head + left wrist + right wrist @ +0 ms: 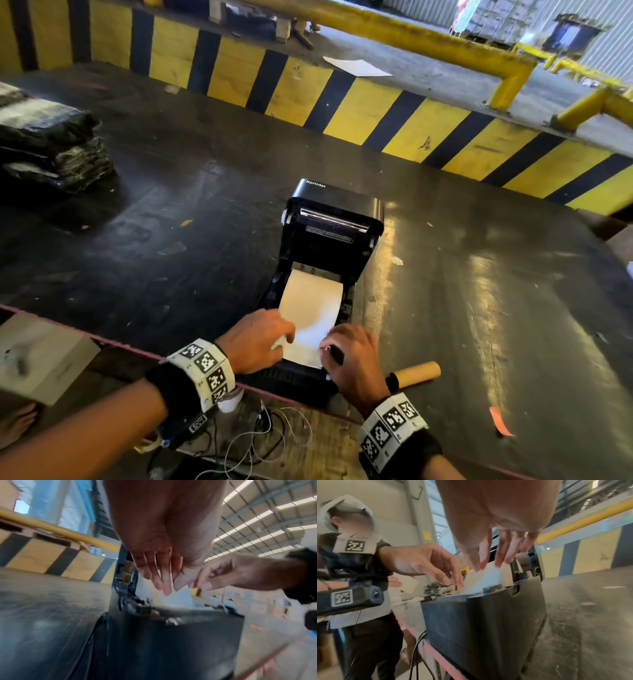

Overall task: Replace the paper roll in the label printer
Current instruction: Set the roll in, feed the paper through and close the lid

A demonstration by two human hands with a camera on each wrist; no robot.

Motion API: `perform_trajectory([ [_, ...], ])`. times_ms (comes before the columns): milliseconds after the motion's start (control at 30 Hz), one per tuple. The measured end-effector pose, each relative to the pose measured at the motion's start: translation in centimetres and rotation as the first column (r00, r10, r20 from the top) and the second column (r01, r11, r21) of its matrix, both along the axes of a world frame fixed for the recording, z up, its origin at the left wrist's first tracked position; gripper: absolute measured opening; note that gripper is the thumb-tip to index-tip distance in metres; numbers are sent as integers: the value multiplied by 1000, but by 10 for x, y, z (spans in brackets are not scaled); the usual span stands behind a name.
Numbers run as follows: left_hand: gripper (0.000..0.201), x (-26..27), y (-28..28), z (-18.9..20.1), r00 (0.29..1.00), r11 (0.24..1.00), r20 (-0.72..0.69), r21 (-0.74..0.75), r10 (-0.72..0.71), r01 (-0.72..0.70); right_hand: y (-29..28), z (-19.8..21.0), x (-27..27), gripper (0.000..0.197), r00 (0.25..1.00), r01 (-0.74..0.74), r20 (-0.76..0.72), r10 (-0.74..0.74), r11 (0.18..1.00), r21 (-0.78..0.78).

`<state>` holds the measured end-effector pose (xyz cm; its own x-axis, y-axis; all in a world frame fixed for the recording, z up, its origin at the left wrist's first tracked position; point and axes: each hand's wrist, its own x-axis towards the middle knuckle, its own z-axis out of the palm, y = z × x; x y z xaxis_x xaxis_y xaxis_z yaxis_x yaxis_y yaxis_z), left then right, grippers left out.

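A black label printer (329,240) stands with its lid raised near the front edge of the dark table (479,291). A white paper strip (311,308) runs from the roll bay out over the printer's front. My left hand (289,337) pinches the strip's left edge near its end, and my right hand (325,346) pinches the right edge. In the left wrist view the left fingertips (167,592) meet the paper (181,597) above the printer (171,635). The right wrist view shows the right fingertips (477,568) on the paper (488,577). An empty cardboard core (418,373) lies to the right of my right hand.
A black wrapped bundle (51,147) sits at the far left of the table. A yellow-and-black striped barrier (342,102) runs along the back. A cardboard box (37,356) and loose cables (260,442) lie below the front edge. An orange scrap (498,421) lies at the right.
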<state>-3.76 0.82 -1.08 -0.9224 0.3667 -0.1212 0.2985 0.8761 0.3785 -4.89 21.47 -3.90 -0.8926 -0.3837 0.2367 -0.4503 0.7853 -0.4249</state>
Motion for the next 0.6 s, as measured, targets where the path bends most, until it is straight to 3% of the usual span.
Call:
perform_trajectory([
  [167, 37, 8, 4, -14, 993, 972, 13, -203, -119, 119, -8, -3, 8, 14, 964, -253, -10, 267, 926, 279],
  [300, 36, 10, 1, -15, 993, 975, -13, -191, -120, 115, -8, -2, 4, 28, 946, -303, 19, 323, 866, 398],
  [600, 36, 14, -1, -12, 989, 972, -10, -186, -149, 144, -18, 3, 5, 30, 845, -410, -1, 535, 648, 642],
])
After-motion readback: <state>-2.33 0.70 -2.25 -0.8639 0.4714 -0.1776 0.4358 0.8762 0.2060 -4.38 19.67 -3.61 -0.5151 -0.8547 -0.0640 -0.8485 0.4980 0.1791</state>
